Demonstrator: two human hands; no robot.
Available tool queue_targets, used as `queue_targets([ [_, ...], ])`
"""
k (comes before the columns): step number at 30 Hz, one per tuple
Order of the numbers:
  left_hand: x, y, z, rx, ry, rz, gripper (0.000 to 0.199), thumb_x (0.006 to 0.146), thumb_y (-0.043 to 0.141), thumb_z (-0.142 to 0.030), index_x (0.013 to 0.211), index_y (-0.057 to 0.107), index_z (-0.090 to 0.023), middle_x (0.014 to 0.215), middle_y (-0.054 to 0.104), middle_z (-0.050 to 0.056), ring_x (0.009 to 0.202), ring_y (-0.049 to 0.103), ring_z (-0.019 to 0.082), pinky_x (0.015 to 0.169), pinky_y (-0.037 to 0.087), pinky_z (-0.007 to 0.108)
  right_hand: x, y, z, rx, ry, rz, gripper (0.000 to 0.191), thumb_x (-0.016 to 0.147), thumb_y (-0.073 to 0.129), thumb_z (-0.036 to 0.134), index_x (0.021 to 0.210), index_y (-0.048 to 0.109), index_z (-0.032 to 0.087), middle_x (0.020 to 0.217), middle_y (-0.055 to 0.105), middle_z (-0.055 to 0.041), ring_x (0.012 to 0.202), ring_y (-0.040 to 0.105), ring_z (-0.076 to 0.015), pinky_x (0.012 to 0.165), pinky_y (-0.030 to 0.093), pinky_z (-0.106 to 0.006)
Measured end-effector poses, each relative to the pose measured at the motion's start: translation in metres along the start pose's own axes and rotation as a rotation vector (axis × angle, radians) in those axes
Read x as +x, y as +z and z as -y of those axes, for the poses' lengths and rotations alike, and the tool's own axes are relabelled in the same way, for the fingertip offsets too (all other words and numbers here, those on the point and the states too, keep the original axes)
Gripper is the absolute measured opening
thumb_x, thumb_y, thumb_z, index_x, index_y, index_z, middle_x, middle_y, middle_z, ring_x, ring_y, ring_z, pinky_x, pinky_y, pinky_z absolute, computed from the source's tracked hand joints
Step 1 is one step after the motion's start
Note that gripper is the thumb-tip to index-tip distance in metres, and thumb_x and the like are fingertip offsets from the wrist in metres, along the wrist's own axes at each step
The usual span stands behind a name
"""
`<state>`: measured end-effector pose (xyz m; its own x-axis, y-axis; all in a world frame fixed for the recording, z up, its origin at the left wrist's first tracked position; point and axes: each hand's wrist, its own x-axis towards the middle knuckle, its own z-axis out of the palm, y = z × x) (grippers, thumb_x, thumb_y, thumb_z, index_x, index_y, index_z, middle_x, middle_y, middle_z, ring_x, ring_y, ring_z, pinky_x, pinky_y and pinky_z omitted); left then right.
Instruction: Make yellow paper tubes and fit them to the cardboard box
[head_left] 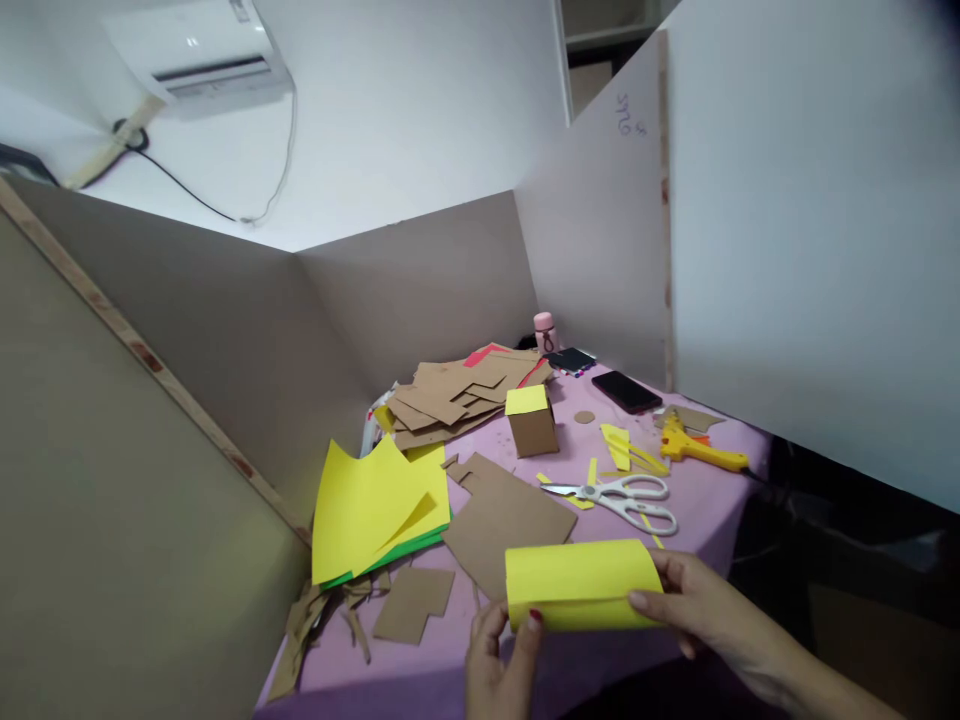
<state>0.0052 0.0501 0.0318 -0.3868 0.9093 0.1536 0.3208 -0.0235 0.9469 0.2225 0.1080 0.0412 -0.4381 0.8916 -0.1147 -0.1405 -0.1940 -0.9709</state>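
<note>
A sheet of yellow paper rolled into a tube (577, 575) lies sideways between my two hands at the table's front edge, a seam running along its near side. My left hand (501, 660) grips its left end, thumb in front. At the right end, my right hand (686, 600) pinches the paper with the thumb near the seam. Just beyond the tube are white-handled scissors (626, 492), lying partly open, and a flat piece of brown cardboard (510, 510). Farther back stands a small cardboard box (534, 436) with a yellow top.
Yellow and green sheets (367, 500) lie at left, with cardboard scraps (412, 605) nearby. A cardboard pile (450, 395), pink bottle (545, 332) and phone (626, 391) are at the back. A yellow glue gun (701, 448) lies right. Panels (420, 290) surround the table.
</note>
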Motion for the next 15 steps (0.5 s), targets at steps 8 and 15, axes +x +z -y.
queue_targets([
  [8,-0.006,0.001,-0.003,-0.311,-0.06,0.196,0.05,0.065,0.067,-0.059,0.093,0.074,-0.018,0.089,0.075,0.009,0.088,0.064,0.026,0.088,0.047,0.036,0.002,-0.009,-0.007,0.049,0.013,-0.002,0.04,0.058,0.08,0.034,0.095,0.071,0.02,0.068,0.068,-0.0002,0.049,0.047,-0.0089,0.035,0.029,-0.013],
  [15,-0.015,0.002,-0.014,-0.373,-0.257,0.171,0.052,0.052,0.075,-0.062,0.088,0.076,-0.024,0.078,0.075,0.004,0.071,0.062,0.017,0.072,0.049,0.025,0.002,-0.01,-0.006,0.012,0.013,-0.043,0.027,0.064,0.078,0.035,0.082,0.068,0.017,0.065,0.063,0.0027,0.043,0.037,-0.0042,0.035,0.03,-0.013],
])
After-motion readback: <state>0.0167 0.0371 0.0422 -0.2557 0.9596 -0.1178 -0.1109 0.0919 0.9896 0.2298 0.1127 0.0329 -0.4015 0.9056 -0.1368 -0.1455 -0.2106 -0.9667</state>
